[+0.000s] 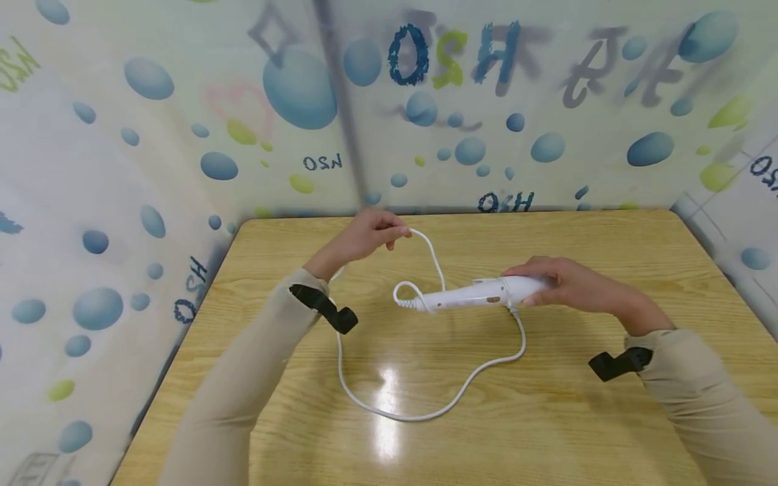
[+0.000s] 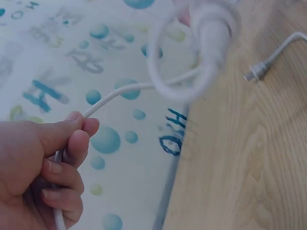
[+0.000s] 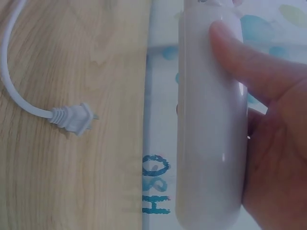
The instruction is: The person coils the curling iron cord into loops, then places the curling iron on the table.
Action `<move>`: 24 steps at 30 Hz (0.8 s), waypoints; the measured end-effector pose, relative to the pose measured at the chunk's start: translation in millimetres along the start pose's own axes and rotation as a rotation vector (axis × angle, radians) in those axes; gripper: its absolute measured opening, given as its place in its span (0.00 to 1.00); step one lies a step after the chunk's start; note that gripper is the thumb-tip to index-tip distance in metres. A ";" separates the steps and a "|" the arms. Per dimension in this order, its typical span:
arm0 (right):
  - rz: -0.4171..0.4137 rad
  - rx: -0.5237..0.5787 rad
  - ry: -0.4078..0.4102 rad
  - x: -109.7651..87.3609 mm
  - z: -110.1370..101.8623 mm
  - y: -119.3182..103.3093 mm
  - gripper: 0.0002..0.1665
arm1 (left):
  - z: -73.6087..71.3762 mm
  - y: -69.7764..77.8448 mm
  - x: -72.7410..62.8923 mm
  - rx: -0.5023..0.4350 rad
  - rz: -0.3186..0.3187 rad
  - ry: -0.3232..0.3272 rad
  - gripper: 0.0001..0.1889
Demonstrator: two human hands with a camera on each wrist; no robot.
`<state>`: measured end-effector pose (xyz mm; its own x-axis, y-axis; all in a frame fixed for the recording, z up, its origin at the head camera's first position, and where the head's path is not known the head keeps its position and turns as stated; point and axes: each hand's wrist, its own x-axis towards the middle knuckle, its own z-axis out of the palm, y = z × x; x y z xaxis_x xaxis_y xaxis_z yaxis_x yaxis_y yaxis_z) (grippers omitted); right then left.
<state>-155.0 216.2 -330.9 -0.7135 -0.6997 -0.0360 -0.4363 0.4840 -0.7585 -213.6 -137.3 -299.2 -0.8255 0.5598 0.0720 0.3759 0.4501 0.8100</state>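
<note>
Step in hand looks like managing the cord (image 1: 404, 418) around the wand (image 1: 462, 297), so tension control is the main thing. I'd let the left hand (image 1: 371, 236) steer the cord with light, even pull and the right hand (image 1: 568, 283) just hold the wand steady. Don't yank at the tail; the small loop (image 1: 405, 283) there is tight enough, and a hard pull would load the cord's root. (Can't tell if that loop passes fully round the back.) Watch the slack too: it swings in a wide curve over the table (image 1: 547, 418) to the plug (image 3: 72, 119), which lies loose and could drag or snag.

Wand sits between the hands, roughly level, narrow tail toward the left; looks lifted off the table.

Grip: left has the cord pinched between thumb and index, other fingers curled in along it. Right is wrapped on the wand's wide end, thumb along one side, fingers on the far side, spread only as wide as the body.

Pose: left arm (image 1: 261, 364) reaches well forward, hand near the far edge; right arm (image 1: 699, 391) angles inward, lower.
</note>
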 end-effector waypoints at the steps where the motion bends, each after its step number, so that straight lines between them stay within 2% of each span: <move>1: 0.009 -0.005 0.002 0.5 0.7 1.1 0.28 | -0.8 3.9 -1.1 -0.004 0.004 0.006 0.11; 12: 0.057 -0.048 0.053 4.9 6.2 9.5 0.29 | 4.6 34.3 -21.4 -0.048 0.078 0.063 0.10; 19: 0.114 -0.092 0.127 6.8 5.0 13.2 0.28 | 11.2 44.6 -34.9 -0.046 0.021 0.105 0.13; 24: 0.144 -0.115 0.203 8.5 2.2 10.0 0.29 | 15.5 45.5 -42.8 -0.063 -0.001 0.133 0.13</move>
<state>-164.2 213.9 -340.2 -0.8629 -0.5053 0.0017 -0.3736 0.6358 -0.6755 -154.7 -130.0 -274.4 -0.8761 0.4600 0.1445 0.3512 0.4036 0.8449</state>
